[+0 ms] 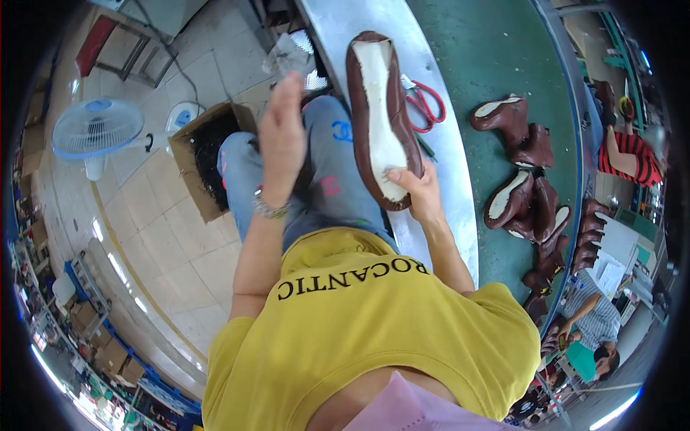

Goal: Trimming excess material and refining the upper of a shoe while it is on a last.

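A brown leather boot (404,118) lies sole side up above the metal bench edge, its long white underside (379,100) facing me and no outsole on it. My right hand (420,191) grips the boot's near end, thumb pressed on the white underside and fingers tucked beneath the brown side. My left hand (282,140), wearing a wristwatch, is raised over my lap left of the boot. Its fingers are stretched out, slightly blurred, and hold nothing. Beside the boot lie red-handled scissors (429,108), and below them a thin dark green tool (425,146), partly covered by the boot.
On the green conveyor belt (460,43) to the right sit several brown boots (521,205). A cardboard box (194,183) with dark contents stands on the floor at left, near a blue fan (97,133) and a red stool (95,44). Other people work beyond the belt.
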{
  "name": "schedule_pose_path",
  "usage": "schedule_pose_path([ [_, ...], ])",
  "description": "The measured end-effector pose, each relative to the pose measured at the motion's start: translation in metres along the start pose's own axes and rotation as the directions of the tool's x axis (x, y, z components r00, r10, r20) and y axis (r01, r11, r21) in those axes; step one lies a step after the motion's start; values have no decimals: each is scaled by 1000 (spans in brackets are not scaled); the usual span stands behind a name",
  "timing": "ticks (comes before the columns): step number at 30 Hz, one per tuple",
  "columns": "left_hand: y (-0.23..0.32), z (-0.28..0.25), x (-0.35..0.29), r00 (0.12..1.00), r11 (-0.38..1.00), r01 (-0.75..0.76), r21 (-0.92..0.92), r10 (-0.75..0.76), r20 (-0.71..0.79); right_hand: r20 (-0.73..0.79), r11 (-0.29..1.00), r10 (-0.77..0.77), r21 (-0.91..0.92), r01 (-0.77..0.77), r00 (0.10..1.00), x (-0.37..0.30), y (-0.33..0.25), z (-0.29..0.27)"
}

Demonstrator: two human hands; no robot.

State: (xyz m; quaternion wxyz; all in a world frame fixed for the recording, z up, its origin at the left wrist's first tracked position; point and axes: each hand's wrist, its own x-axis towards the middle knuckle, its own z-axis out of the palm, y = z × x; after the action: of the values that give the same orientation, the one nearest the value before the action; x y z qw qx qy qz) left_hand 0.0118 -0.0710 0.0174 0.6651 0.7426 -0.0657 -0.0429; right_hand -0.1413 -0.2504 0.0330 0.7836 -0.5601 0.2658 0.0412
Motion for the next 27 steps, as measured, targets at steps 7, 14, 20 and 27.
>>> schedule_pose_path([
  [7, -35, -78, -11, 991, 877, 39, 478, 29, -134, -536, 943, -331, -151, 298, 777, 82, -49, -81],
  [14, -131, -125, -74, 998, 499, 38, 866, 22, -56, -401, 772, -445, -625, 116, 801, 146, -61, -121],
  [20, -134, -108, -58, 989, 529, 133, 838, -12, -150, -196, 708, -516, -646, 286, 834, 271, -103, -74],
  [27, -135, -111, -45, 985, 525, 149, 838, -7, -170, 27, 362, -742, -825, 434, 670, 508, -174, -27],
])
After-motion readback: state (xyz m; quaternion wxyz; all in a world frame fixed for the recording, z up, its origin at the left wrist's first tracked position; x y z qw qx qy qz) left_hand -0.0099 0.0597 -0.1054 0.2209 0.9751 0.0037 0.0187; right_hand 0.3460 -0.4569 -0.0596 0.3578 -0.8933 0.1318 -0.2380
